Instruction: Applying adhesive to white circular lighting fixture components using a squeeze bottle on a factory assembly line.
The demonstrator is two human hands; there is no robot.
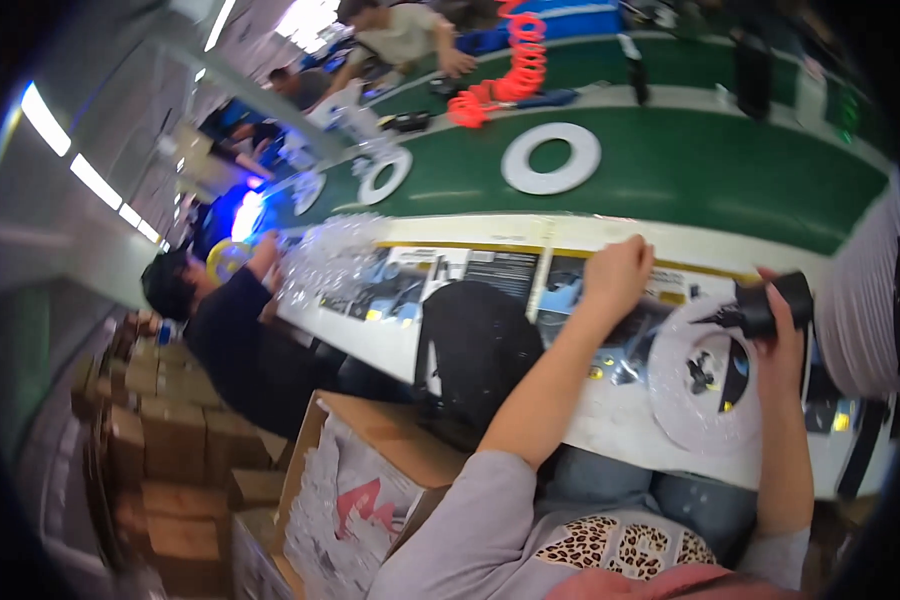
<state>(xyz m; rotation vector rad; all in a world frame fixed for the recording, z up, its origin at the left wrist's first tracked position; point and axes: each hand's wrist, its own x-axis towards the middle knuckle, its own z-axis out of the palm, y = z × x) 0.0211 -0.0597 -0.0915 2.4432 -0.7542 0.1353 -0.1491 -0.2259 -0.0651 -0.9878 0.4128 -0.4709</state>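
Observation:
My left hand [620,272] is closed above the white work table, its fingers curled; whatever lies inside them is hidden. In my right hand [782,318] is a black cylindrical tool [760,308] whose narrow tip points left. Beneath that tool a white ring [670,405] rests at the table's near side. Several small black parts [702,372] show inside the ring's opening. Printed sheets [610,360] with dark pictures cover part of the table under my left forearm.
A green conveyor belt [690,180] runs behind the table, carrying white rings [525,175]. A red coiled hose [515,70] hangs over it. Stacked white rings [860,300] stand at right. Near left are a black rounded chair back [478,345], an open carton [400,430] and a co-worker [235,340].

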